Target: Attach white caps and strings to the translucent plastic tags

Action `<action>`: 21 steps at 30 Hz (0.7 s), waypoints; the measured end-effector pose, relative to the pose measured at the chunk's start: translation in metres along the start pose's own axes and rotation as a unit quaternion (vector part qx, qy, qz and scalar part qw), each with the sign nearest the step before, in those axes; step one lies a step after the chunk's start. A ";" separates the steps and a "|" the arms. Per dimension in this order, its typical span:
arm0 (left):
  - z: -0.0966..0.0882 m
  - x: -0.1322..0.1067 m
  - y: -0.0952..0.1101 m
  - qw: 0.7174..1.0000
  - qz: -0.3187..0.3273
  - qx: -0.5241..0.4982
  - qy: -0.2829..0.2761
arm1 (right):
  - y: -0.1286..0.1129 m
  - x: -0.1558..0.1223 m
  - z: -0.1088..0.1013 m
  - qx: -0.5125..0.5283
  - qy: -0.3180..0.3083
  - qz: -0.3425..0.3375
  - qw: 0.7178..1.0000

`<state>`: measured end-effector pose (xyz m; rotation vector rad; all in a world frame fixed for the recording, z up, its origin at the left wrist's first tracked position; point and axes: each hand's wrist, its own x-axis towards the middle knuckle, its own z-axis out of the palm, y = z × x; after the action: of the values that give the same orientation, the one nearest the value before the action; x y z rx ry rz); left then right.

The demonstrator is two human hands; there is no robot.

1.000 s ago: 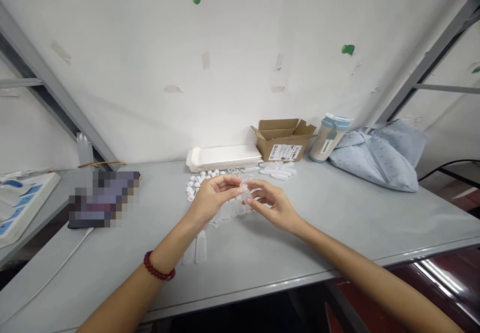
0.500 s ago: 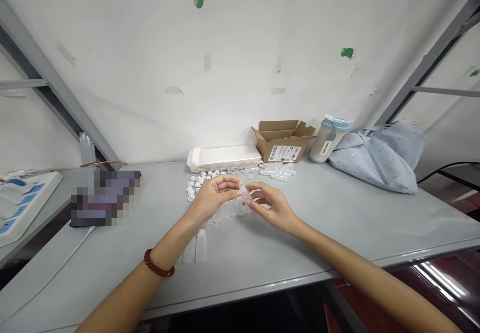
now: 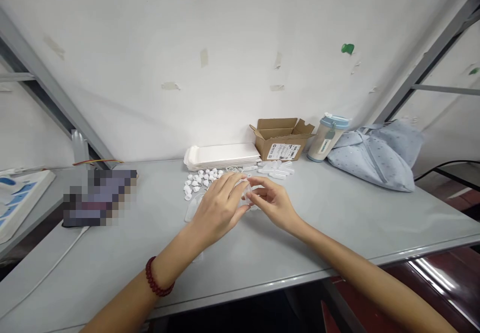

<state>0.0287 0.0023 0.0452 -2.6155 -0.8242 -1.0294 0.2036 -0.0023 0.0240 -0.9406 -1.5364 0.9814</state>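
Note:
My right hand pinches a small translucent plastic bottle between thumb and fingertips, just above the desk. My left hand, its back toward me, closes on the same bottle from the left; its fingers hide much of it. Behind my left hand lies a heap of small white caps. More translucent bottles lie on the desk beneath and beside my hands, mostly covered by them. Another cluster of clear plastic bottles lies beyond my right hand.
At the back stand a stack of white flat packs, an open cardboard box and a tumbler. A pale blue cloth bag sits to the right. A blurred-out device with a white cable and a power strip are left.
My left hand has turned over, its back now facing up and its fingers reaching across the bottle. The right hand keeps its pinch. The view has shifted slightly.

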 end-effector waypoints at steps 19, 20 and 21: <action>-0.034 -0.068 0.019 0.989 -0.069 -0.065 -0.115 | -0.018 -0.017 0.016 -0.132 -0.199 -0.035 0.970; -0.036 -0.075 0.021 0.988 -0.069 -0.067 -0.120 | -0.018 -0.019 0.017 -0.141 -0.222 -0.049 0.964; -0.037 -0.082 0.022 0.987 -0.074 -0.066 -0.128 | -0.017 -0.020 0.019 -0.148 -0.242 -0.064 0.957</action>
<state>-0.0286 -0.0648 0.0164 -2.8793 -1.0545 -0.8169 0.1871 -0.0291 0.0310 -0.8238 -2.1771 0.9471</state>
